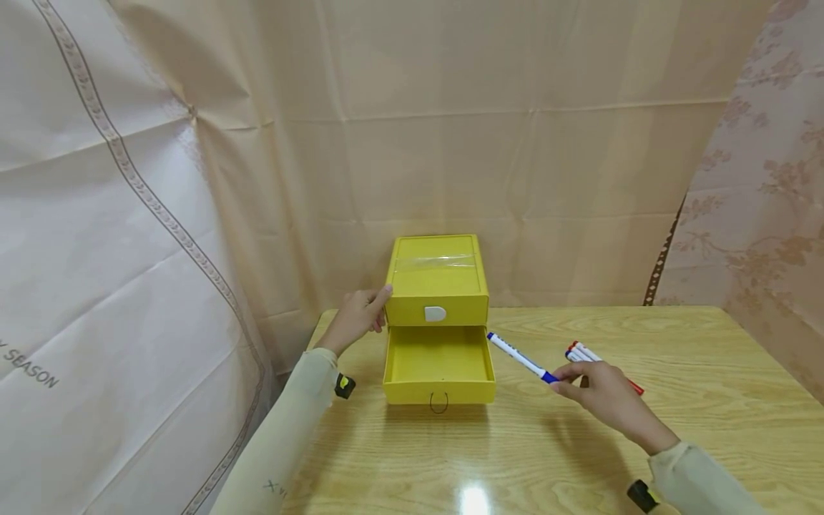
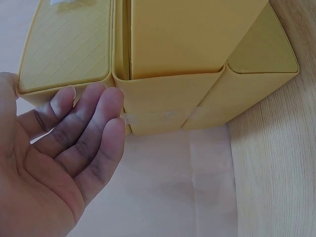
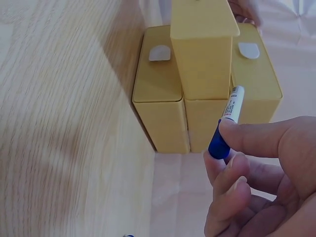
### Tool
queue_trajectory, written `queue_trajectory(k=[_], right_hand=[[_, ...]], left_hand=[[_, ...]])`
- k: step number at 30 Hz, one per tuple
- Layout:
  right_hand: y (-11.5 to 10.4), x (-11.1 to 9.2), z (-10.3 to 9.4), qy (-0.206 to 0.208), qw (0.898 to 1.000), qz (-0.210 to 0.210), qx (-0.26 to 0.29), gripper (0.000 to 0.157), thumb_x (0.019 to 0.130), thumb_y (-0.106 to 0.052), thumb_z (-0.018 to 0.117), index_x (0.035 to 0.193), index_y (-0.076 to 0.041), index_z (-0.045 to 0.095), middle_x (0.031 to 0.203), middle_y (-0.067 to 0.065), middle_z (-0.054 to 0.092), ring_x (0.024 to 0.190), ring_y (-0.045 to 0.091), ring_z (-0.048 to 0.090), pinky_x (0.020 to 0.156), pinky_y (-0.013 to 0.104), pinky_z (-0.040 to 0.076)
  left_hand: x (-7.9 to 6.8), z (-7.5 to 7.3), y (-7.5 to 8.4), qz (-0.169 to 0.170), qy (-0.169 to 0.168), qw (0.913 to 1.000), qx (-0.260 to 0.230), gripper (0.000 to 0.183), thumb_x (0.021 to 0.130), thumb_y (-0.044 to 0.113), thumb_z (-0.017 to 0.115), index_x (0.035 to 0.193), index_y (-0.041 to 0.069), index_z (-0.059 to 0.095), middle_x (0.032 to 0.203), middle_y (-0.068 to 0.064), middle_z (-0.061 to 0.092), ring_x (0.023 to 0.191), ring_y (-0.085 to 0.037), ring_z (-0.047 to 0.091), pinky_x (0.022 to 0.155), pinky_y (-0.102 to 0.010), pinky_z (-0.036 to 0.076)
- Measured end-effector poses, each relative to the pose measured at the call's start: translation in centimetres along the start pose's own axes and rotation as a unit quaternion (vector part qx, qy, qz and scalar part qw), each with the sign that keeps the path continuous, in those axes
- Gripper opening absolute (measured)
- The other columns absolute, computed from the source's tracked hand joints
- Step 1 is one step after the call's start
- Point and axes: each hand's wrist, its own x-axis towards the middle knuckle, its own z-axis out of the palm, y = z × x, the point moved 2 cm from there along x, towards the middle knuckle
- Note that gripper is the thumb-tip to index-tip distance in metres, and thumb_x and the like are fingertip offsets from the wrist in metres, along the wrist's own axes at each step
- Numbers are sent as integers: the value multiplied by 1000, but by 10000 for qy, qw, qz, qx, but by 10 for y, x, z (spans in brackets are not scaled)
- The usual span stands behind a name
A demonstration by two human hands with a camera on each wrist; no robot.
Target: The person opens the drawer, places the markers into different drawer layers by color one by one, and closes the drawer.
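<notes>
A yellow drawer box [image 1: 438, 279] stands at the back of the table, its middle drawer [image 1: 440, 392] pulled out and bare inside. My left hand [image 1: 360, 315] touches the box's left side near the top, thumb at the front upper edge and the other fingers loosely extended along the side, as the left wrist view shows. In my right hand [image 1: 599, 397], a white marker [image 1: 518, 355] with a blue cap is pinched by thumb and fingers at its capped end. The marker's far end points at the open drawer's right side. Further markers [image 1: 584, 350] lie partly hidden behind the right hand.
The wooden table [image 1: 721, 357] reaches back to a beige cloth [image 1: 515, 179]. Patterned cloth hangs at both sides. White tabs [image 3: 160, 53] mark the fronts of the top and bottom drawers, and clear tape [image 1: 434, 262] crosses the box top.
</notes>
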Motion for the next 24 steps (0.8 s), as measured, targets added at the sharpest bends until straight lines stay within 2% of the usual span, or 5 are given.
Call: queue_trajectory(k=[7, 12, 16, 24], right_hand=[[-7, 3, 3, -66, 9999, -116, 95, 12, 92, -21, 79, 100, -12, 78, 85, -4, 70, 57, 11, 46, 49, 27, 40], [-14, 7, 5, -128, 9997, -147, 126, 11, 92, -19, 78, 101, -12, 78, 87, -4, 70, 60, 14, 48, 51, 27, 41], [-19, 10, 8, -152, 9996, -213, 138, 11, 93, -20, 79, 101, -13, 79, 87, -5, 69, 61, 16, 48, 52, 28, 42], [-29, 16, 12, -191, 9990, -347, 220, 12, 93, -24, 78, 101, -15, 78, 87, -5, 69, 57, 14, 48, 51, 28, 41]], left_hand=[[0, 0, -1, -28, 20, 10000, 6, 69, 103, 67, 42, 80, 8, 70, 77, -12, 70, 70, -33, 69, 65, -37, 56], [-1, 0, 1, -32, -12, 10000, 6, 69, 103, 66, 42, 80, 7, 70, 78, -15, 70, 74, -39, 69, 65, -38, 56], [-1, 0, 2, -8, -11, 10000, -15, 69, 104, 65, 42, 80, 7, 69, 78, -16, 70, 72, -37, 69, 66, -39, 57], [-1, 0, 0, -7, 2, 10000, -91, 69, 104, 66, 42, 81, 7, 69, 78, -15, 69, 69, -33, 68, 73, -55, 57]])
